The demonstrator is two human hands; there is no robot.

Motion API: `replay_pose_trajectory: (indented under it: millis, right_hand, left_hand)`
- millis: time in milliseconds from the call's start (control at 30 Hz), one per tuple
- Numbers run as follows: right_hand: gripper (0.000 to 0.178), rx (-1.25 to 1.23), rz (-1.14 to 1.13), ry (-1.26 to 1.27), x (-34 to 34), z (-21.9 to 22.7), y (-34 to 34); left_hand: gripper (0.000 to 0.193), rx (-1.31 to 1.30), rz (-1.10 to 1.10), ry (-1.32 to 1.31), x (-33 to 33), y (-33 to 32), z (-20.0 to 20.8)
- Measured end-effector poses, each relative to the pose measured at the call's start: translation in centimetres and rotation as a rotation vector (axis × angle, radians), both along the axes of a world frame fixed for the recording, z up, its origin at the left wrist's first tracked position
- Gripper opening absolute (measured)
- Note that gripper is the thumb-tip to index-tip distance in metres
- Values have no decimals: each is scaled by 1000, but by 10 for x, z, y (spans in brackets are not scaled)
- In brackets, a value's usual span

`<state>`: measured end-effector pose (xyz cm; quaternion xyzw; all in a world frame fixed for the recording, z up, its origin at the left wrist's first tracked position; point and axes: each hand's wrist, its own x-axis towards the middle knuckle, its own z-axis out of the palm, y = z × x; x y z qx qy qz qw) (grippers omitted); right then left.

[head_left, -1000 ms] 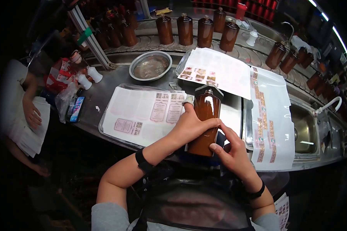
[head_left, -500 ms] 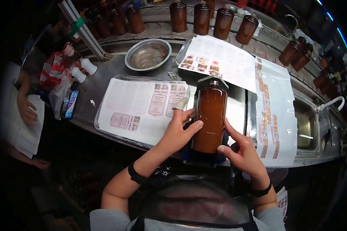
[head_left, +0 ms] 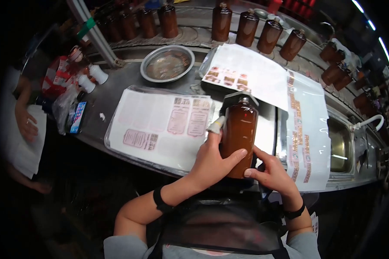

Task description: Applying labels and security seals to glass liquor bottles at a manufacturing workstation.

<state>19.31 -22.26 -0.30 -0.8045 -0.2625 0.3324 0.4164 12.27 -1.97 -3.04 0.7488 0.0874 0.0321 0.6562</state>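
Observation:
In front of me a brown glass bottle [head_left: 241, 127] lies tilted back, its neck pointing away, against a dark holder [head_left: 234, 100]. My left hand [head_left: 209, 162] is closed on the bottle's left side, thumb across its lower front. A pale finger cover [head_left: 216, 124] sits on one of its fingertips. At the bottle's lower right, my right hand [head_left: 275, 172] grips with thumb and fingers near the base. Left of the bottle is a tray with a sheet of printed labels [head_left: 162, 129]. Another label sheet [head_left: 246, 71] lies beyond the bottle.
A metal bowl [head_left: 167, 64] of liquid stands behind the left tray. Brown bottles [head_left: 270, 36] line a curved conveyor [head_left: 194, 35] at the back. On the right are a long label sheet [head_left: 307, 129] and a sink [head_left: 342, 146]. Another person's hand [head_left: 26, 123] is at far left.
My left hand has shifted right and its thumb reaches farther across the bottle. The bottles on the conveyor have moved to the right. The view has shifted slightly.

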Motion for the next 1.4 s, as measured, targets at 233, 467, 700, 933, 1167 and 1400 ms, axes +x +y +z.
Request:
replay_pose_trajectory:
  millis: [233,467,700,933,1167,1400]
  right_hand:
    - [47,-5,-215,-15,39,11,-17]
    - [28,80,-187,-607,157,1,17]
    - [38,-276,57,-748,234,-27,84]
    - [33,-354,97,-775,235,-33,99]
    - [33,-355,93,-756,236,-34,103]
    - [32,-335,102,-772,236,-37,103]
  left_hand:
    - [89,104,91,-100,-7,6,-10]
    - [73,-148,155,-59,-11,34,-31]
    - [70,-142,147,-16,-16,54,-29]
    - [69,-204,232,-40,-14,76,-37]
    - [68,-255,214,15,-5,79,-39]
    - [66,-253,208,9,-5,80,-42]
